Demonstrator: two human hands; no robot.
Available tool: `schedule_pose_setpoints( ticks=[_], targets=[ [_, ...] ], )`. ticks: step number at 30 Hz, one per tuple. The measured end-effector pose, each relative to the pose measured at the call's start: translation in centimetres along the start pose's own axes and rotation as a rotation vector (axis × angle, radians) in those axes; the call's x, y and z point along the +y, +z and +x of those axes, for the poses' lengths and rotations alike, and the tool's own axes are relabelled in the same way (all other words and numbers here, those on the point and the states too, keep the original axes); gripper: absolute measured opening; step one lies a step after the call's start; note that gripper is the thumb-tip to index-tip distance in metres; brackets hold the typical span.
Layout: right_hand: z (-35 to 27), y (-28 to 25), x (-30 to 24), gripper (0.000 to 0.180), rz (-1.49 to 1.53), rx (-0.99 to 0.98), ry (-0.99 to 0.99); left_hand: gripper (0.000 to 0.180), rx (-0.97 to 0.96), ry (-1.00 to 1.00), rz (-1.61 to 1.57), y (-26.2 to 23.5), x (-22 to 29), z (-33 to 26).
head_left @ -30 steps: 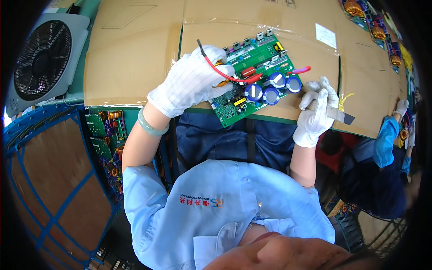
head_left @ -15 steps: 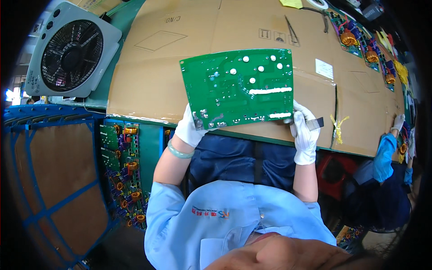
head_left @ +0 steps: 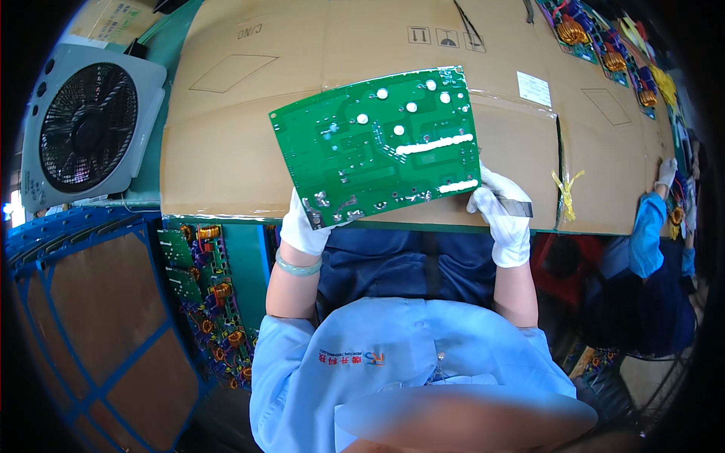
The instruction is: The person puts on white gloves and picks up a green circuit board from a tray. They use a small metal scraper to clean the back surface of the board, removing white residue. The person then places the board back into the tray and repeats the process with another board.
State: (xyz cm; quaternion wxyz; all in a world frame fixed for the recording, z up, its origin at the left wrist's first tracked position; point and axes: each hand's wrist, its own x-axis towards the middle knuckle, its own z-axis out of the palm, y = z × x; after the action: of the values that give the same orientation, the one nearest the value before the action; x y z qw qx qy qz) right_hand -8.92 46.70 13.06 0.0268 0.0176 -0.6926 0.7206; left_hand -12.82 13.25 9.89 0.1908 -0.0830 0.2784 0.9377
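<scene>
I hold a green circuit board [head_left: 377, 143] up over the cardboard-covered table [head_left: 226, 151], solder side facing me, with silver solder spots and white strips on it. My left hand [head_left: 303, 226], in a white glove, grips its lower left corner. My right hand [head_left: 502, 215], also gloved, supports the lower right edge and pinches a thin dark flat tool [head_left: 517, 205] against the fingers.
A grey box fan [head_left: 91, 128] stands at the left. Finished boards with copper coils [head_left: 208, 302] are stacked by a blue crate [head_left: 98, 317] at lower left. More boards [head_left: 604, 45] lie at the far right, where another person's blue sleeve [head_left: 649, 226] reaches the table.
One second ago the board lay component side up on the table. It has since been flipped and raised, with the solder side toward me; since half a second ago it has barely moved.
</scene>
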Motion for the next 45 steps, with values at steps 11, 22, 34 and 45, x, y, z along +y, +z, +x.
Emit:
schedule_pose_setpoints(
  ticks=[11,22,34,45],
  targets=[
    [-1.0,2.4,-0.6,0.057,0.184,0.302,-0.104,0.044,-0.015,0.079,0.358,2.8,-0.5,0.8],
    [-3.4,7.3,-2.5,0.039,-0.557,0.044,-0.221,0.046,-0.116,0.047,0.299,3.4,-0.6,0.7],
    [-3.3,7.3,-2.2,0.036,-0.550,0.046,-0.225,0.047,0.010,0.130,0.673,4.9,-0.5,0.3],
    [-3.6,7.0,-1.6,0.030,-0.484,0.072,-0.152,0.045,-0.055,0.120,0.555,4.8,-0.6,1.3]
  ],
)
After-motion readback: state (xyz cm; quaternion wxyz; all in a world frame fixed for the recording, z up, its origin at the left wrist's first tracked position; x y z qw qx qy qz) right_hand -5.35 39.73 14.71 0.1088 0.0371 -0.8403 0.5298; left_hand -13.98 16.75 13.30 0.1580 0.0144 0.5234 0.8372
